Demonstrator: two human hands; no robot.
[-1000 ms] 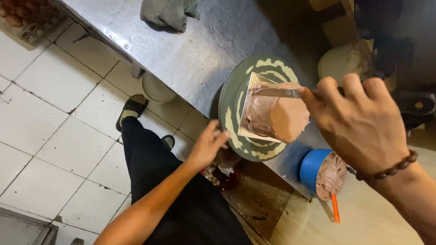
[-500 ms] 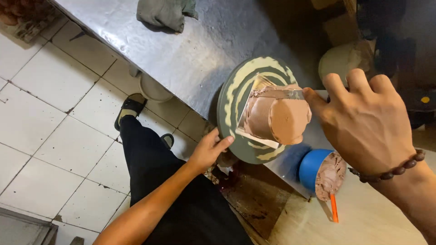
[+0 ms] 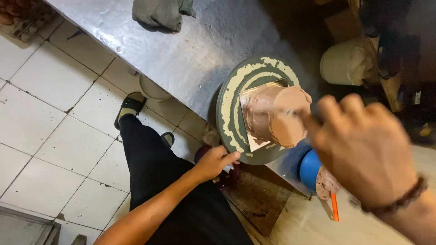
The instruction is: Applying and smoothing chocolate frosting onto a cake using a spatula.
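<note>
**Smoothing chocolate icing on a cake at the bench edge**

I look down on a long steel bench (image 3: 190, 54) that runs from the top left towards the lower right. Beside it lies white floor tile (image 3: 50, 131), with my dark trousers and sandalled foot below. Near the bench's top edge sits a crumpled grey cloth (image 3: 161, 13).

At the near edge of the bench stands a round green turntable (image 3: 229, 118), streaked with cream. On it rests a small round cake (image 3: 279, 120), coated in brown icing, on a silvery square board.

My right hand (image 3: 363, 149), blurred, reaches over the cake with fingers curled. It seems to press a thin tool against the icing, though I cannot tell exactly what it grips. My left hand (image 3: 215, 163) lies open, fingertips touching the turntable's rim.

To do this well, I judge the left hand should turn the wheel slowly and evenly while the right stays steady.

Just past the turntable stands a blue tub (image 3: 311, 170) smeared with icing. Further off sits a pale wrapped bundle (image 3: 347, 61). I can read no labels.
</note>
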